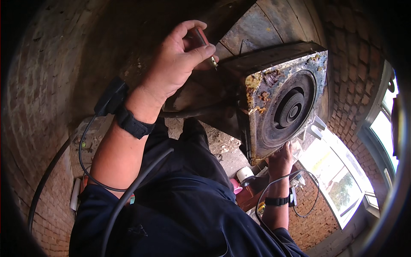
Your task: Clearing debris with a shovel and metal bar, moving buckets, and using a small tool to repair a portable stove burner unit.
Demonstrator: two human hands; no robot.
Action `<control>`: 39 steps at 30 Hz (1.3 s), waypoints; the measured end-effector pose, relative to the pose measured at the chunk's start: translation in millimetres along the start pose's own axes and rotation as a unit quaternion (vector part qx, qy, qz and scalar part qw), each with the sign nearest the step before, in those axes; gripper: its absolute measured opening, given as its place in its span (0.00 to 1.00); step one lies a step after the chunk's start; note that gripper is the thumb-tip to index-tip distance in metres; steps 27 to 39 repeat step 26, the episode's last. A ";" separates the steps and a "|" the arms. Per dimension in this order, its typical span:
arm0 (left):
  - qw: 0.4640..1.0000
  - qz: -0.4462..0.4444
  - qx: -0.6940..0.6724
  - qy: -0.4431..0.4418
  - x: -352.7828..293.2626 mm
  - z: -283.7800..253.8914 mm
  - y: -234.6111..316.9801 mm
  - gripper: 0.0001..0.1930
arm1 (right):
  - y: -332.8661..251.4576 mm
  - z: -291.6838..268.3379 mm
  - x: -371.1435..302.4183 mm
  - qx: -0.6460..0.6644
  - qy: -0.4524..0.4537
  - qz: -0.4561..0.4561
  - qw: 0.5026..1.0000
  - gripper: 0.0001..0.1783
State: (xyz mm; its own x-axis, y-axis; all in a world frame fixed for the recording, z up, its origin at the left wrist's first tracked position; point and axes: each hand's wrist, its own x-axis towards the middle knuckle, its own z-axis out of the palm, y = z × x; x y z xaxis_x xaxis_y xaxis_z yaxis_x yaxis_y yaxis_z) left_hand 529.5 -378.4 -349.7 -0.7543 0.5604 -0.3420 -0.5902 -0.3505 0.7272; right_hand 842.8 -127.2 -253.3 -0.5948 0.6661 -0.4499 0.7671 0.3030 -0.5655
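Note:
A grimy, rusted single-burner gas stove is tilted up, its round burner turned toward the right. My right hand is closed on the stove's lower edge, with its fingers partly hidden. To the upper left of the stove, my left hand pinches a small red cylinder with a brassy metal tip. That tip points down and stays apart from the stove. A dark hose runs from behind my left wrist toward the stove's near side.
Wooden boards lie behind the stove. Brick walls rise at both sides, and a bright window stands at the lower right. Below the stove are a white container and a pink item. Cables hang from my wrist straps.

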 end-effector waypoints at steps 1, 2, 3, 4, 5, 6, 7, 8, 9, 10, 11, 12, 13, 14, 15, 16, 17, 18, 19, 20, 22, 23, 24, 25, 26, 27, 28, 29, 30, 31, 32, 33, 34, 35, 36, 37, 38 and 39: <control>1.000 0.004 0.018 0.008 1.0 0.2 -1.6 0.23 | 0.9 -1.5 0.4 -0.234 -0.027 -0.088 0.968 0.18; 0.999 0.009 0.036 0.016 2.0 0.7 -2.4 0.22 | 1.5 -0.9 0.2 -0.233 -0.026 -0.089 0.968 0.18; 0.999 0.009 0.037 0.015 1.8 0.9 -2.8 0.22 | -6.9 4.8 -1.0 0.011 0.004 0.013 1.000 0.18; 0.999 0.005 0.043 0.027 1.6 1.4 -2.9 0.22 | -13.1 7.4 -2.1 0.254 0.034 0.113 0.960 0.18; 0.998 0.001 0.048 0.038 1.4 1.7 -3.1 0.22 | -15.7 5.1 -2.3 0.255 0.033 0.113 0.960 0.18; 0.998 0.002 0.050 0.037 1.8 2.5 -4.0 0.22 | -17.7 0.8 -1.6 -0.065 0.015 -0.019 0.998 0.17; 0.997 0.004 0.058 0.048 2.3 3.0 -5.5 0.21 | -18.3 -1.5 -1.4 -0.377 -0.005 -0.149 0.914 0.16; 0.996 0.007 0.067 0.059 2.7 3.9 -5.8 0.20 | -12.9 0.3 -0.8 -0.376 -0.004 -0.149 0.915 0.16; 0.996 0.007 0.068 0.058 3.4 7.1 -3.9 0.20 | -5.5 4.0 0.4 -0.076 0.013 -0.051 0.996 0.15; 0.990 0.009 0.120 0.068 4.4 11.7 -1.1 0.20 | -0.3 5.3 0.7 0.232 0.029 0.052 0.971 0.14; 0.982 0.011 0.172 0.079 5.2 15.0 1.6 0.19 | 2.5 2.3 0.0 0.233 0.031 0.051 0.971 0.14; 0.982 0.012 0.174 0.078 6.1 14.6 3.9 0.19 | 3.2 0.7 0.7 0.251 0.020 0.062 0.966 0.14; 0.983 0.013 0.179 0.048 7.6 12.7 6.0 0.18 | 3.6 -0.1 1.3 0.268 0.009 0.074 0.961 0.13; 0.983 0.014 0.184 0.018 8.8 10.6 8.5 0.17 | 3.4 0.0 1.3 0.270 0.009 0.073 0.960 0.13; 0.982 0.014 0.186 0.017 9.8 9.2 12.3 0.17 | -0.2 0.5 0.5 0.295 0.016 0.090 0.951 0.13; 0.994 -0.010 0.105 -0.009 10.6 7.2 17.1 0.17 | -1.5 0.3 0.0 0.320 0.024 0.107 0.941 0.13; 0.998 -0.035 0.024 -0.035 11.3 5.3 19.6 0.17 | 1.2 -1.7 -0.1 0.322 0.025 0.107 0.941 0.13; 0.999 -0.022 0.009 -0.041 11.5 3.8 21.1 0.17 | 2.7 -4.0 0.1 0.057 -0.015 -0.001 0.998 0.14; 0.999 -0.022 0.011 -0.042 11.5 2.6 21.6 0.17 | 3.6 -5.3 0.1 -0.213 -0.053 -0.109 0.970 0.14; 0.999 -0.031 -0.012 -0.041 11.5 1.5 20.9 0.16 | 4.5 -3.4 -1.3 -0.211 -0.052 -0.108 0.970 0.14; 0.998 -0.038 -0.031 -0.040 11.7 -4.2 17.5 0.16 | -4.9 6.7 -2.4 0.069 0.031 -0.005 0.997 0.17; 0.998 -0.042 -0.021 -0.031 12.0 -8.2 13.9 0.16 | -7.4 6.5 -1.2 0.072 0.031 -0.005 0.997 0.17; 0.999 -0.046 -0.013 -0.023 11.8 -8.7 12.2 0.17 | -9.7 5.4 -0.9 0.227 0.034 0.053 0.972 0.17; 0.999 -0.046 -0.011 -0.023 12.0 -8.7 10.8 0.17 | -12.0 4.2 -0.8 0.377 0.036 0.110 0.919 0.18; 0.999 -0.041 0.018 -0.004 12.2 -8.2 9.7 0.17 | -11.2 4.1 -1.4 0.378 0.036 0.111 0.918 0.18; 0.999 -0.041 0.018 -0.004 12.2 -8.2 9.7 0.17 | -11.2 4.1 -1.4 0.378 0.036 0.111 0.918 0.18; 0.999 -0.041 0.018 -0.004 12.2 -8.2 9.7 0.17 | -11.2 4.1 -1.4 0.378 0.036 0.111 0.918 0.18; 0.999 -0.041 0.018 -0.004 12.2 -8.2 9.7 0.17 | -11.2 4.1 -1.4 0.378 0.036 0.111 0.918 0.18; 0.999 -0.041 0.018 -0.004 12.2 -8.2 9.7 0.17 | -11.2 4.1 -1.4 0.378 0.036 0.111 0.918 0.18; 0.999 -0.041 0.018 -0.004 12.2 -8.2 9.7 0.17 | -11.2 4.1 -1.4 0.378 0.036 0.111 0.918 0.18; 0.999 -0.041 0.018 -0.004 12.2 -8.2 9.7 0.17 | -11.2 4.1 -1.4 0.378 0.036 0.111 0.918 0.18; 0.999 -0.041 0.018 -0.004 12.2 -8.2 9.7 0.17 | -11.2 4.1 -1.4 0.378 0.036 0.111 0.918 0.18; 0.999 -0.041 0.018 -0.004 12.2 -8.2 9.7 0.17 | -11.2 4.1 -1.4 0.378 0.036 0.111 0.918 0.18; 0.999 -0.041 0.018 -0.004 12.2 -8.2 9.7 0.17 | -11.2 4.1 -1.4 0.378 0.036 0.111 0.918 0.18; 0.999 -0.041 0.018 -0.004 12.2 -8.2 9.7 0.17 | -11.2 4.1 -1.4 0.378 0.036 0.111 0.918 0.18; 0.999 -0.041 0.018 -0.004 12.2 -8.2 9.7 0.17 | -11.2 4.1 -1.4 0.378 0.036 0.111 0.918 0.18; 0.999 -0.041 0.018 -0.004 12.2 -8.2 9.7 0.17 | -11.2 4.1 -1.4 0.378 0.036 0.111 0.918 0.18; 0.999 -0.041 0.018 -0.004 12.2 -8.2 9.7 0.17 | -11.2 4.1 -1.4 0.378 0.036 0.111 0.918 0.18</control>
